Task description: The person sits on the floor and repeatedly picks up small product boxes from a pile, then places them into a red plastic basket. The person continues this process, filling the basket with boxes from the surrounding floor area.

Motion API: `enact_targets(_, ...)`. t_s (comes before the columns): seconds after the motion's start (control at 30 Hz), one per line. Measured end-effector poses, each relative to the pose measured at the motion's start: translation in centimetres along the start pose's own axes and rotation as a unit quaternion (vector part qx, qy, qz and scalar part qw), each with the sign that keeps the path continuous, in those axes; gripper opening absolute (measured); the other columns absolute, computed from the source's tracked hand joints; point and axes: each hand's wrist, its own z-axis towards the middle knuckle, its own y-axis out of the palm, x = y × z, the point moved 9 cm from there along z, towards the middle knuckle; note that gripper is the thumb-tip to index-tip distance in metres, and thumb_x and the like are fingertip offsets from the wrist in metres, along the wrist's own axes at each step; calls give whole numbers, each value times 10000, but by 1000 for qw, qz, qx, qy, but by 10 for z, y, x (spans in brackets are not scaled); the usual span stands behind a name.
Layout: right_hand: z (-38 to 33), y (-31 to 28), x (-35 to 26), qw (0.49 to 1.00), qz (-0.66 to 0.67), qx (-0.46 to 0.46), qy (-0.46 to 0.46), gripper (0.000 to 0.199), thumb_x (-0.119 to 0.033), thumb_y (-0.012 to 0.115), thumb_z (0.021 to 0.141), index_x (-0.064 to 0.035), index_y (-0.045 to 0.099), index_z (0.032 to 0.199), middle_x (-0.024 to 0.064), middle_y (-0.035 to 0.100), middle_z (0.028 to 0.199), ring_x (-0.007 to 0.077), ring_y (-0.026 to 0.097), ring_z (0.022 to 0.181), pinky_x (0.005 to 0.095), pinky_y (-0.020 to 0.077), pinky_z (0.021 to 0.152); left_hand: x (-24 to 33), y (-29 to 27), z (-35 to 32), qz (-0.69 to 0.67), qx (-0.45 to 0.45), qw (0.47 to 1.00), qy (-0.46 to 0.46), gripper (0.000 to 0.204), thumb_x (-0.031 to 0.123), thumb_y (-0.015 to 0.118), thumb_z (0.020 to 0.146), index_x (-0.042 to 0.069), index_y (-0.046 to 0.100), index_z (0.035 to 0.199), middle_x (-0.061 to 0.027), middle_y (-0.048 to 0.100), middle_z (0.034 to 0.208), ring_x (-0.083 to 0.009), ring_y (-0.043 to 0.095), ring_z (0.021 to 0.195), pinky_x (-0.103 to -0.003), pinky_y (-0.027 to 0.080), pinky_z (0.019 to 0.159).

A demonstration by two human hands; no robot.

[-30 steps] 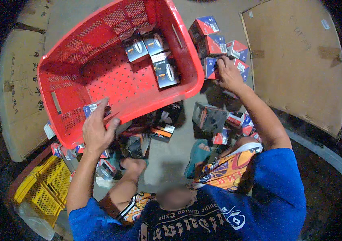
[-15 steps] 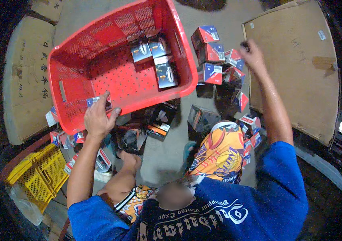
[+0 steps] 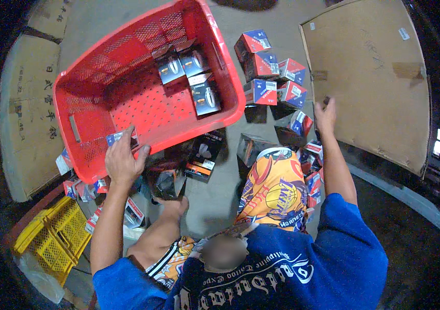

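Note:
My left hand [image 3: 126, 157] lies over the near rim of a red plastic basket [image 3: 150, 147]. Its fingers are bent over a small red-and-blue box [image 3: 112, 138], mostly covered by the hand; the thumb stays outside. Inside the basket, toward its right end, stand several dark boxes [image 3: 205, 98] with a silver item pictured on them. To the right, my right hand [image 3: 325, 119] is raised with curled fingers, and a small dark thing [image 3: 326, 100] shows at the fingertips, too small to name. Beside it stand several red, white and blue boxes [image 3: 292, 94].
A large flat cardboard carton [image 3: 369, 82] stands at the right, another carton [image 3: 31, 113] at the left. A black-and-orange box [image 3: 203, 157] lies below the basket. A yellow crate [image 3: 57, 235] is at the lower left, with more small boxes [image 3: 134, 213] near my leg.
My right hand has come down toward me, away from beside the box stack. My left hand stays at the basket rim. The whole view has shifted slightly.

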Motion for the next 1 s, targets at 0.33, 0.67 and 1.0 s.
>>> enact_targets(0.33,-76,73,52,976,-102,-173,83,1077,-537,814,673,-59,289,1483,322,311,1419,493,394,1321,518,397,1073,1,-4,-3,2,25,1000,5,661,508,664,836,53,557,1303,-136,678,954,-325,649,881,-438,497,793)
enact_targets(0.67,-49,-137,-211,944,212,13,-253,752,-260,694,820,-22,387,1464,193,442,1432,309,432,1342,420,335,1128,23,-41,30,-295,69,953,-7,862,414,791,755,54,409,1438,-199,514,1358,-366,509,1249,-463,381,1082)
enact_targets(1.0,-48,49,-476,800,405,-347,-275,822,-695,440,925,-121,358,1509,154,486,1437,283,441,1339,391,333,1100,4,-50,118,-455,97,885,6,1195,257,892,673,61,70,1518,-225,452,1377,-317,518,1250,-438,424,1066)
